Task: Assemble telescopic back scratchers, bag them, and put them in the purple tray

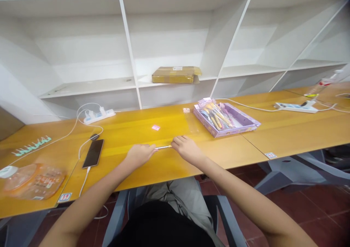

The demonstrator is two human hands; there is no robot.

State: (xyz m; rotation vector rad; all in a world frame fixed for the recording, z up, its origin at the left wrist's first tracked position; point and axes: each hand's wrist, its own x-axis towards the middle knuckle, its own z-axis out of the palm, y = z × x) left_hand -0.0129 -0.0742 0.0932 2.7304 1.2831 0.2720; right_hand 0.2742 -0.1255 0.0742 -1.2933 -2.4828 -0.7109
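Note:
A slim pen-like stick (163,147), pale with a yellowish right end, spans the gap between my two hands just over the table's front part. My left hand (140,155) pinches one end of it, fingers closed. On the other end, my right hand (187,149) has its fingers curled round; they hide that tip. Beyond the hands lie a small pink card (155,127) and a clear plastic sleeve (193,124) with a printed top. To the right, a purple tray box (247,126) holds several wrapped yellow and purple pen-like items (217,115).
At left are a phone (93,153) on a charging cable, a power strip (99,116), a row of teal clips (32,146) and an orange-tinted plastic bottle (35,181). A cardboard box (175,74) sits on the shelf. Another power strip (296,107) and a clear bottle (322,86) stand far right.

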